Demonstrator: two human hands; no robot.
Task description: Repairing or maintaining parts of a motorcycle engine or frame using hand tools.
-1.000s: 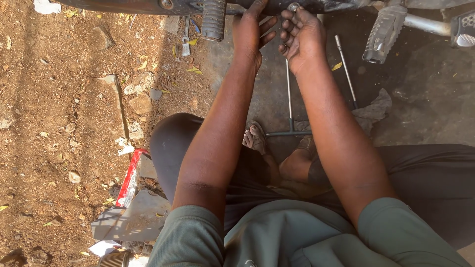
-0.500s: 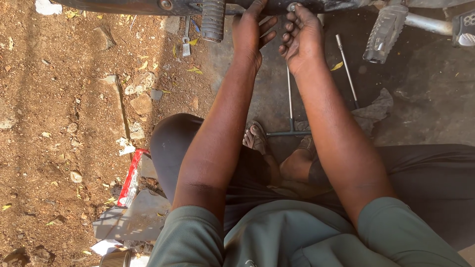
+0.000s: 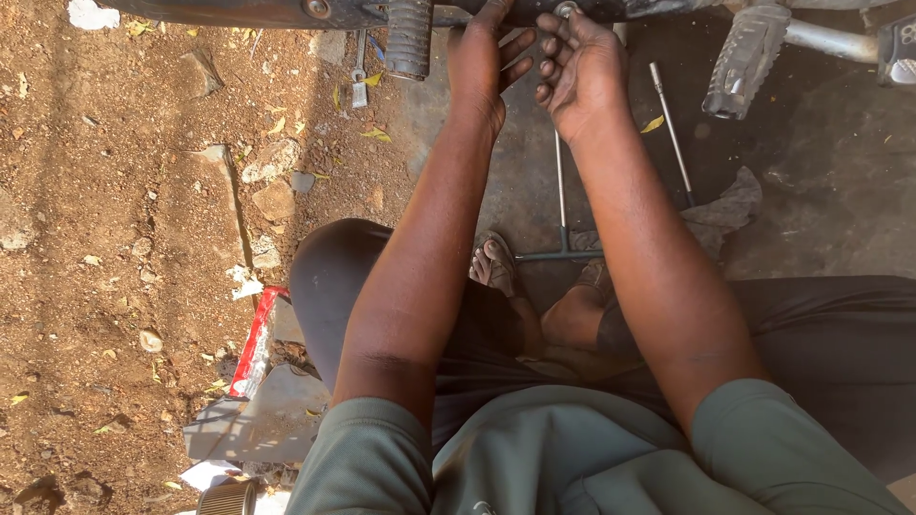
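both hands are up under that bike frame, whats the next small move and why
Probably a small turn of the bolt head with the right hand, whose fingertips pinch it at the underside of the dark frame. The left hand already braces beside it, and the T-handle wrench lies untouched on the ground, so this looks like finger-threading.

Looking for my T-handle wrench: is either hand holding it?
No, the T-handle wrench lies on the ground between the forearms, while both hands reach up to the machine's underside.
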